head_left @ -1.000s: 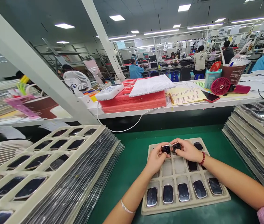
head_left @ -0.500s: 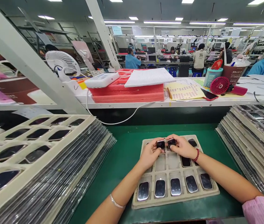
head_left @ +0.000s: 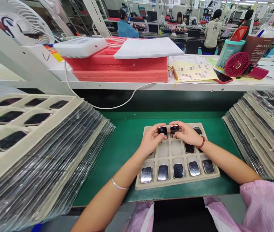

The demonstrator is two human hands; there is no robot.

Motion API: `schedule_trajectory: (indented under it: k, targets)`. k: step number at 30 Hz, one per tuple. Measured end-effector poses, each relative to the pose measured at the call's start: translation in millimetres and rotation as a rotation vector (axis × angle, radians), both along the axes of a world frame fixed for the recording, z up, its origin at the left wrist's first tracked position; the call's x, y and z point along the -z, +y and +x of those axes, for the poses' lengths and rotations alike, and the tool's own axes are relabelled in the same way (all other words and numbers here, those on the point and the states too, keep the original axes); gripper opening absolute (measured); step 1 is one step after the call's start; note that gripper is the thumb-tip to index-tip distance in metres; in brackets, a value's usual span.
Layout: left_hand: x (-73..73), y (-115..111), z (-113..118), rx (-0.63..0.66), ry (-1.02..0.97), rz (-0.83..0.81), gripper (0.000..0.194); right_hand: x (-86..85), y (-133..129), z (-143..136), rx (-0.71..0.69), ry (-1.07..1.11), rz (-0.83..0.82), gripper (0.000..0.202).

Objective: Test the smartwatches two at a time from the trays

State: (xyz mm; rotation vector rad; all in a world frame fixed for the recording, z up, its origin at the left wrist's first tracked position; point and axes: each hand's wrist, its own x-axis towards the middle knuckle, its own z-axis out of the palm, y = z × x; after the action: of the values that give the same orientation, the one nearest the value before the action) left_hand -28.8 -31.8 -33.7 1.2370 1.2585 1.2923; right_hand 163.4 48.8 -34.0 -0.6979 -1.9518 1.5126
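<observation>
While left fingers [head_left: 160,136] grip one watch [head_left: 162,130] | right fingers [head_left: 178,135] grip second watch [head_left: 174,129] | tray [head_left: 177,148] partly hidden | stacks [head_left: 66,148] flanking

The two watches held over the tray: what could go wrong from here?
The left watch in the left hand and the right watch in the right hand are very close together, so their edges might knock or scratch.

Each seems held by the fingers near its edges, so one could slip onto the tray.

The white cable droops below the shelf and might get snagged.
</observation>
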Motion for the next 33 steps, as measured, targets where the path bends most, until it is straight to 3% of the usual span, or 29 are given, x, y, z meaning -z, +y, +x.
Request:
schedule_trajectory:
  k: [5, 13, 20, 26, 31, 33]
  targets:
    - [-5.1, -2.6, 0.5, -0.044, 0.046, -0.001, 0.033, -5.8, -2.7, 2.0, -0.027, -0.008, -0.053, 0.033]
    - [-2.8, -1.1, 2.1, -0.005, 0.019, 0.003, 0.042, -3.7, -1.0, -0.3, -0.044, 0.044, -0.01, 0.048]
    - [-6.3, -4.8, 1.4, -0.01, 0.029, 0.021, 0.028, -7.6, -5.1, -0.5, -0.01, 0.014, -0.045, 0.024]
    - [-4.2, -5.9, 1.2, 0.043, 0.021, 0.022, 0.046, -7.4, -4.3, -0.2, -0.019, 0.013, 0.087, 0.039]
    - [-2.0, -5.1, 0.8, 0.026, 0.023, -0.011, 0.043, -5.6, -3.1, 0.1, 0.031, 0.028, 0.148, 0.026]
    - [-2.0, -4.6, 0.7, 0.022, 0.014, -0.019, 0.045, -5.4, -3.4, 0.4, 0.025, 0.029, 0.159, 0.03]
